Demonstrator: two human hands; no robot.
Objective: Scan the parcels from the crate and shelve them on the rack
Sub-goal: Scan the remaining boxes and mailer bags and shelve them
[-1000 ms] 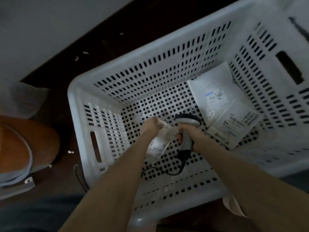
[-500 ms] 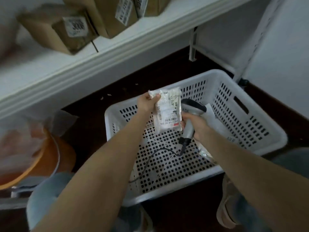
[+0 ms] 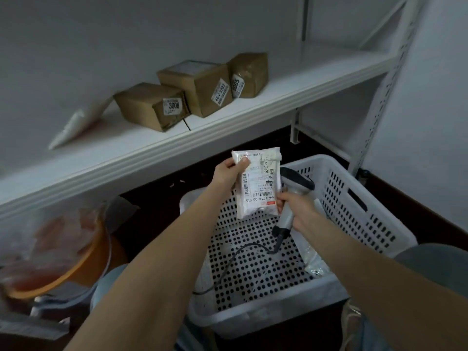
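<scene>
My left hand [image 3: 228, 173] grips a small white plastic parcel [image 3: 258, 183] by its top left corner, label facing me, held upright above the white perforated crate [image 3: 354, 198]. My right hand [image 3: 296, 209] is closed around the handle of a grey corded barcode scanner [image 3: 295, 188], its head just right of the parcel, touching its edge. Another white parcel [image 3: 314, 259] lies in the crate along its right side, partly behind my right arm. The white rack shelf [image 3: 253, 115] runs above and behind the crate.
Three brown cardboard boxes [image 3: 197, 89] with number labels stand on the shelf, and a flat white envelope [image 3: 78, 122] leans at the wall to their left. An orange basin [image 3: 63, 269] with clear plastic sits on the floor at left. A rack upright [image 3: 385, 92] rises at right.
My left hand lifted the small parcel out of the crate and up toward the shelf; the scanner came up beside it. The view rose from the crate's floor to the rack.
</scene>
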